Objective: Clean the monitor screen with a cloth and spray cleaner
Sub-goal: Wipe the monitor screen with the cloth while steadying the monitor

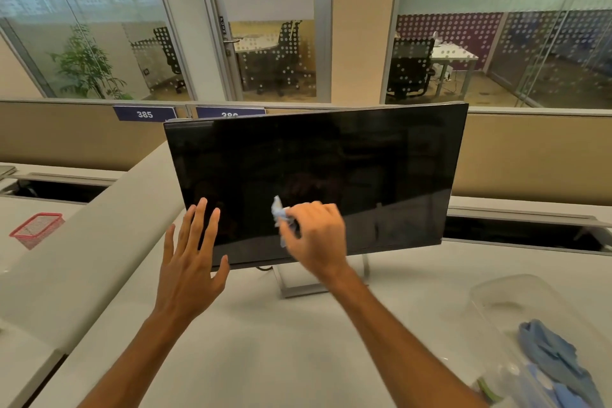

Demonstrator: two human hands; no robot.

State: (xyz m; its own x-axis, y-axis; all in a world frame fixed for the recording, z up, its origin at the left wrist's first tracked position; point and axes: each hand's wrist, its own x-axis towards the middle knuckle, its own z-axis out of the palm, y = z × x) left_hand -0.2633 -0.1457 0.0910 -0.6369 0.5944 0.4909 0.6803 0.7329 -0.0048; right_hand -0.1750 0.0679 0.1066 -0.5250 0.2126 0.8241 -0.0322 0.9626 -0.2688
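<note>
Here the right hand is clenched around a small crumpled light-blue cloth, whose free folds protrude from the thumb side of the fist. The cloth is pressed to the lower central part of the monitor screen, which is dark and unlit. The left hand is released, its fingers spread and straight, grasping nothing; it is raised in front of the screen's lower left corner, and whether the fingertips touch the glass cannot be told. Both forearms are bare and enter from the bottom edge of the view.

The monitor stands on a grey frame stand on a white desk and is turned slightly, its right edge higher in the view. At the lower right of the desk lies a clear plastic container holding more blue cloths; a blurred green-and-white object at its near edge cannot be identified. At far left, on a neighbouring desk, sits a red mesh basket. Behind the monitor runs a beige partition bearing a blue tag numbered 385, and beyond it glass-walled rooms with dark chairs.
</note>
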